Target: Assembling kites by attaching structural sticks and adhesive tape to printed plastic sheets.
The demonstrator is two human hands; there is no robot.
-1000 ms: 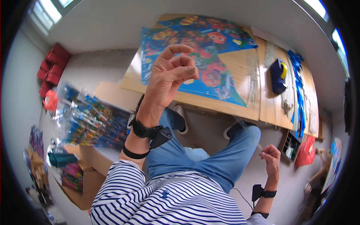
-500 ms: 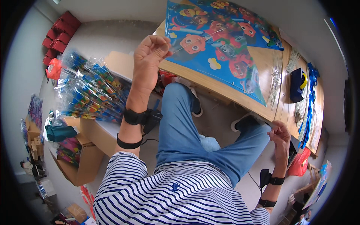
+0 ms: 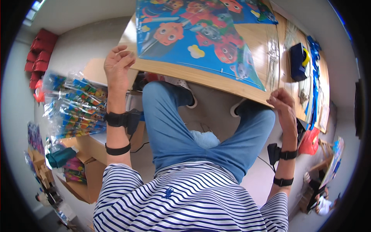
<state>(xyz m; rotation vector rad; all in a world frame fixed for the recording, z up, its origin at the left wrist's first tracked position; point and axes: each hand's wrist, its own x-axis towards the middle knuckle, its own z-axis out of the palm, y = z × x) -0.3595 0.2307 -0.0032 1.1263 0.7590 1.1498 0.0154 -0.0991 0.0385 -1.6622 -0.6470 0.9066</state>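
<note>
Wooden table (image 3: pixel 232 83) runs from twelve o'clock toward three o'clock, bearing a blue cartoon-printed kite (image 3: pixel 201 36) that covers most of its near end. Left hand (image 3: pixel 118 65) sits at ten o'clock, fingers loosely curled and empty, just beside the kite's lower-left corner at the table edge; contact cannot be confirmed. Right hand (image 3: pixel 282 106) at three o'clock rests on the table's near edge, close to the kite's right tip, fingers bent; whether it pinches anything cannot be told. Stacked packaged kites (image 3: pixel 73 106) lie at nine o'clock. Dark blue box (image 3: pixel 297 62) lies at two o'clock.
</note>
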